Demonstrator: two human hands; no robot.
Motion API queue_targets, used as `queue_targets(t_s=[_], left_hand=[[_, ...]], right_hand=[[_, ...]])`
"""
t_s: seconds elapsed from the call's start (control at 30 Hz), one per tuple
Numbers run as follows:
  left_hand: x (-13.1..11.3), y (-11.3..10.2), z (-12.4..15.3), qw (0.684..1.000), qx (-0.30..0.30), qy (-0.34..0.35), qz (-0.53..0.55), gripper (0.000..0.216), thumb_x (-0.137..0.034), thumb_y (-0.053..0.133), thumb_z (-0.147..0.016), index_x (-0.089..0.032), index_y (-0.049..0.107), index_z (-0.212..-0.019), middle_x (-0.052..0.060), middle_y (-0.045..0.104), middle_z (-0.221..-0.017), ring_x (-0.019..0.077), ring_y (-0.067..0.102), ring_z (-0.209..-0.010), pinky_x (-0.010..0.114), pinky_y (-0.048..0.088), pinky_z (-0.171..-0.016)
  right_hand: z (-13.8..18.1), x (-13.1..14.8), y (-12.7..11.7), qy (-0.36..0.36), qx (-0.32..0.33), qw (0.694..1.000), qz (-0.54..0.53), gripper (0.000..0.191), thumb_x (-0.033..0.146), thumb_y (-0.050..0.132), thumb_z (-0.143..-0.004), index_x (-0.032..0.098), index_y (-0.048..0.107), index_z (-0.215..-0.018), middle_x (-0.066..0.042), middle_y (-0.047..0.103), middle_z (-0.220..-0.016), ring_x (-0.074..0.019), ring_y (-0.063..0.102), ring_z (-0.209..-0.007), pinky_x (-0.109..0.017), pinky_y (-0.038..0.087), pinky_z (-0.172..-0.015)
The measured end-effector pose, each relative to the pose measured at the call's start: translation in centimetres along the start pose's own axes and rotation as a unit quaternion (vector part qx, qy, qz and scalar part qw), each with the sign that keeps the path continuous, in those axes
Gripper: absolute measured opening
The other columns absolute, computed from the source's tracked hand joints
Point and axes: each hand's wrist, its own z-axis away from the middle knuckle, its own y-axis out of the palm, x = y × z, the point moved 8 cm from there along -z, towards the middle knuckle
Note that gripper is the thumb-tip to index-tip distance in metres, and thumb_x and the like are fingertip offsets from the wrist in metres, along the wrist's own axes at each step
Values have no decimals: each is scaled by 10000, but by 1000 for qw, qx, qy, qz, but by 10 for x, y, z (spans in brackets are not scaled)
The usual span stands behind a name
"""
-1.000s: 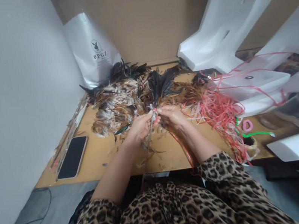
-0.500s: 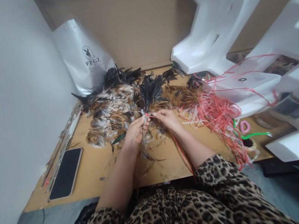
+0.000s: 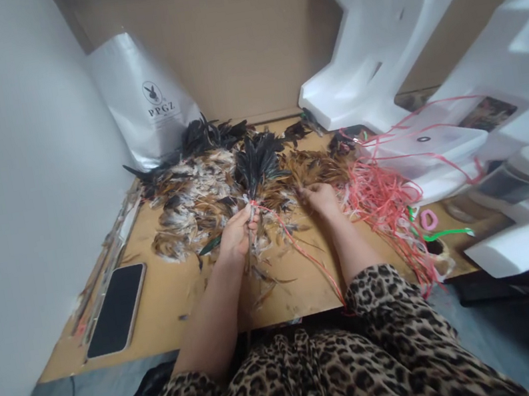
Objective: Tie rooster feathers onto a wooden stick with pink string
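Note:
My left hand [image 3: 238, 231] is closed around the quill ends of a feather bundle, whose dark, glossy feathers [image 3: 258, 162] fan out away from me. Red ribbon [image 3: 298, 246] is at the bundle's base and trails loosely down to the table's front edge. To the right, my right hand [image 3: 323, 200] has its fingertips pinched together at the near edge of a pile of brown feathers [image 3: 317, 165]. What they grip there is too small to tell. Pale and brown feathers [image 3: 204, 174] lie in a heap left of the bundle.
A phone [image 3: 117, 310] lies at the left of the table [image 3: 291, 295]. Behind the heap stands a silver bag [image 3: 142, 103]. On the right are tangled red ribbons [image 3: 381, 199], a clear plastic box [image 3: 443, 144], a pink ring [image 3: 429, 220] and large white panels [image 3: 382, 23].
My right hand has let go of the red ribbon at the bundle and moved right to the brown feathers. My left hand still holds the bundle in about the same place.

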Motion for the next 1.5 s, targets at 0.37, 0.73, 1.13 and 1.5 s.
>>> queue_targets(t_s=[0.37,0.73,1.13,1.5], left_hand=[[-6,-2,2,999,-15,45,-26,42,-120,658,-742,-82,640,-743,41,598,-658,18,503,-496,68,318,-370],[-15,-2,8,983,-48,157,-84,228,-230,741,-629,-75,660,-775,22,617,-639,28,503,-492,124,319,-413],[-12,2,11,972,-66,183,-131,304,-295,751,-604,-89,676,-815,-1,608,-587,41,481,-454,168,322,-428],[-10,5,9,970,-31,194,-141,227,-296,713,-633,-98,644,-721,-5,582,-564,46,470,-467,174,314,-437]], right_hand=[[8,15,-4,-20,-41,967,-250,252,377,629,-630,181,480,-576,50,500,-442,-73,384,-403,-207,283,-426],[70,99,-19,-119,-32,953,-276,247,354,614,-694,221,407,-677,45,511,-485,-105,444,-421,-233,322,-442],[91,138,33,-223,43,971,-75,184,294,584,-724,202,479,-604,13,525,-527,-108,467,-483,-241,354,-495],[81,114,63,-26,216,923,-317,360,377,762,-567,179,525,-750,26,601,-506,-92,523,-391,-174,354,-345]])
